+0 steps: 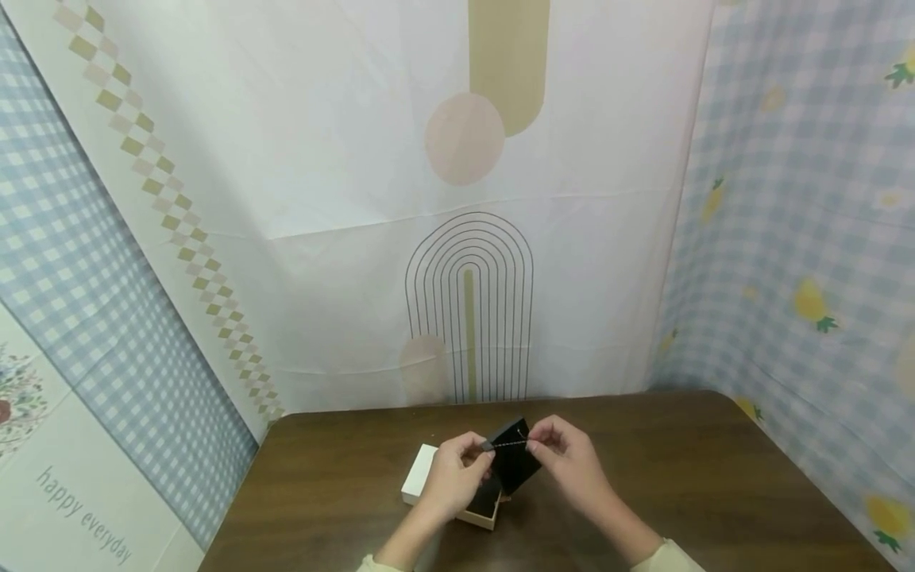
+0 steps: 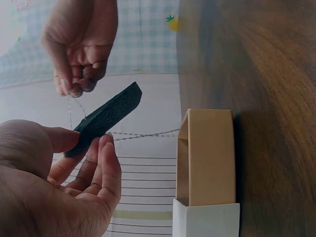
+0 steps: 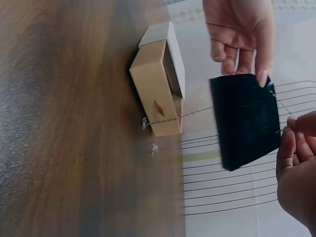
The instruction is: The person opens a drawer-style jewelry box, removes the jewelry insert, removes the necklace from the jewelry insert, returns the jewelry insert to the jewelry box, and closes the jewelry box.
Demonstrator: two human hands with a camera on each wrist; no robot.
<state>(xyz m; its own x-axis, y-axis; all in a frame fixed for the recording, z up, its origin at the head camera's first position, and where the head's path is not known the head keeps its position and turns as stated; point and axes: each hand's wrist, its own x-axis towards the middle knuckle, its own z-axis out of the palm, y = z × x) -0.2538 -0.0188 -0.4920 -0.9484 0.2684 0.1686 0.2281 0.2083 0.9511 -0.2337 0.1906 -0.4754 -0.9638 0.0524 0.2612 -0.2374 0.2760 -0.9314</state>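
Note:
My left hand (image 1: pixel 452 475) grips a thin black pad (image 1: pixel 518 470) by one edge, thumb on one face and fingers on the other, as the left wrist view shows. A fine silver chain (image 3: pixel 198 110) runs over the pad. Between thumb and fingertips, my right hand (image 1: pixel 574 462) pinches a loop of this chain at the pad's right side. Two strands hang from the pad's other side in the right wrist view, with small shiny pieces (image 3: pixel 154 147) at their lower ends. The pad is tilted and held above a small box with a tan drawer (image 2: pixel 211 158).
The drawer is pulled partly out of its white sleeve (image 1: pixel 418 472) and has a dark inside and a small brown tab (image 3: pixel 159 107) on its front. Both stand on a brown wooden table (image 1: pixel 343 485). A patterned white cloth (image 1: pixel 343 302) hangs behind the table's far edge.

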